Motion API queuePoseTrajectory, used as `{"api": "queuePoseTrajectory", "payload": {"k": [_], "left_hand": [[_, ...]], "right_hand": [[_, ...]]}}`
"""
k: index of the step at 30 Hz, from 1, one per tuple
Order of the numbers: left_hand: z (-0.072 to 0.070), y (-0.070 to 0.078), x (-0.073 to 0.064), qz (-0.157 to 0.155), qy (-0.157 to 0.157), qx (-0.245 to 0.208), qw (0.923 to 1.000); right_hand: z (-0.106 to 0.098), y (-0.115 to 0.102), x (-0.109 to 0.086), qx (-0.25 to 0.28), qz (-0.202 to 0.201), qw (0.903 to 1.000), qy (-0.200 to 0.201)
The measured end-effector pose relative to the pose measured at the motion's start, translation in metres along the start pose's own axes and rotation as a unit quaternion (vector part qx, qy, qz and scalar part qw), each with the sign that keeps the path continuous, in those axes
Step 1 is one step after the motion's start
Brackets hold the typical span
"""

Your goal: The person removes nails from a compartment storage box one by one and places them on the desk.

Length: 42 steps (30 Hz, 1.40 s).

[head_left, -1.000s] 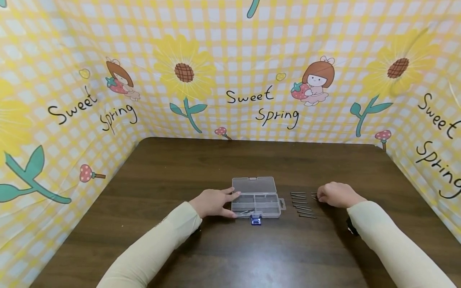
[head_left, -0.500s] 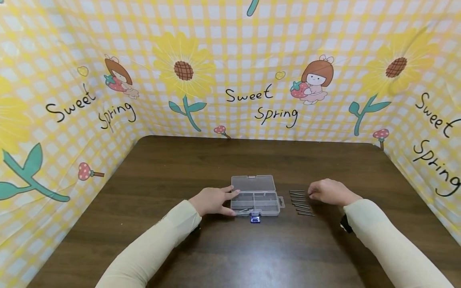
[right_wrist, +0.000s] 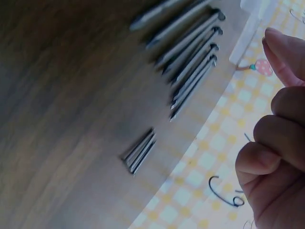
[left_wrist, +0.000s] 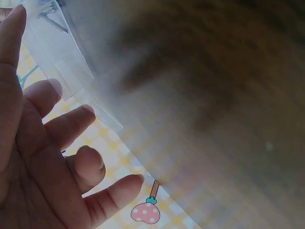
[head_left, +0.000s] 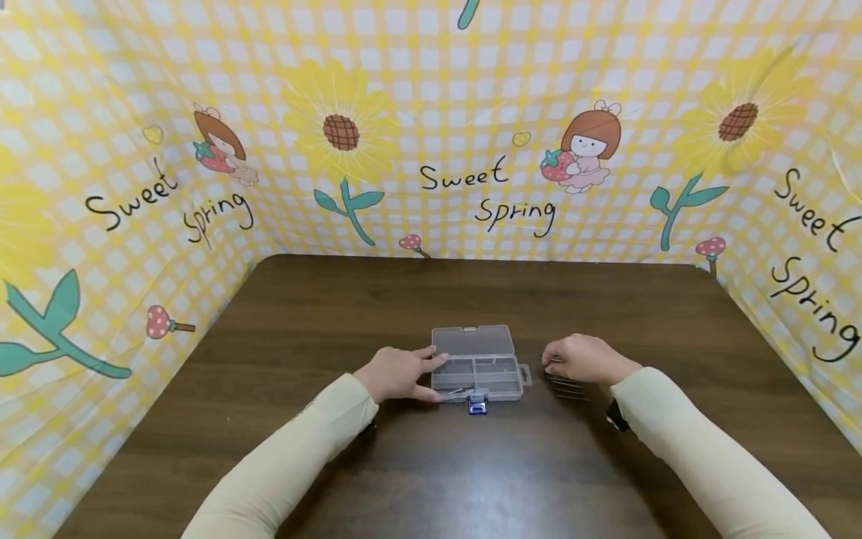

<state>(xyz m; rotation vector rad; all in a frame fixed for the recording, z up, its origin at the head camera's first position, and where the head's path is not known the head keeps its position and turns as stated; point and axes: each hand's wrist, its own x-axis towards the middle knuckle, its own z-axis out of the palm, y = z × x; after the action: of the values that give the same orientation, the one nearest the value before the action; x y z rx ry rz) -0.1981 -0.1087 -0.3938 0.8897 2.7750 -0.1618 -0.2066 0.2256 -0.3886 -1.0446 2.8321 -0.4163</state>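
Note:
A clear plastic compartment box [head_left: 521, 378] stands with its lid [head_left: 473, 342] raised at the back; a blue latch [head_left: 477, 406] shows at its front. Several nails [head_left: 459, 391] lie in its front left compartment. My left hand [head_left: 396, 374] touches the box's left side, fingers spread and fairly straight. Right of the box, my right hand [head_left: 587, 358] hovers over a row of long nails [head_left: 567, 388], partly covering them. The right wrist view shows its fingers curled and thumb near the index finger; whether anything is pinched is hidden. Shorter nails [right_wrist: 141, 151] lie grouped beside the long ones [right_wrist: 189, 39].
A dark wooden table [head_left: 337, 307] carries everything. Yellow checked cloth [head_left: 444, 112] with printed flowers and figures rises behind it and along both sides. A hang tab [head_left: 526, 374] sticks out from the box's right end.
My right hand has moved left, from the right of the long nails to above them, closer to the box. My left hand keeps its place on the box.

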Motion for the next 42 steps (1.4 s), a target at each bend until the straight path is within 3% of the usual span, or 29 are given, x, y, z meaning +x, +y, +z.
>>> {"api": "queuePoseTrajectory", "payload": {"k": [13, 27, 42], "left_hand": [[-0.001, -0.001, -0.002, 0.003, 0.015, 0.001, 0.9999], [0.001, -0.001, 0.0, 0.003, 0.009, -0.013, 0.9999], [0.003, -0.003, 0.0, 0.012, 0.016, -0.007, 0.9998]], "right_hand": [[0.002, -0.006, 0.009, -0.002, -0.025, 0.9997, -0.006], [0.005, -0.018, 0.023, -0.005, 0.001, 0.9993, -0.036], [0.008, -0.037, 0.043, 0.031, -0.049, 0.9981, -0.019]]}}
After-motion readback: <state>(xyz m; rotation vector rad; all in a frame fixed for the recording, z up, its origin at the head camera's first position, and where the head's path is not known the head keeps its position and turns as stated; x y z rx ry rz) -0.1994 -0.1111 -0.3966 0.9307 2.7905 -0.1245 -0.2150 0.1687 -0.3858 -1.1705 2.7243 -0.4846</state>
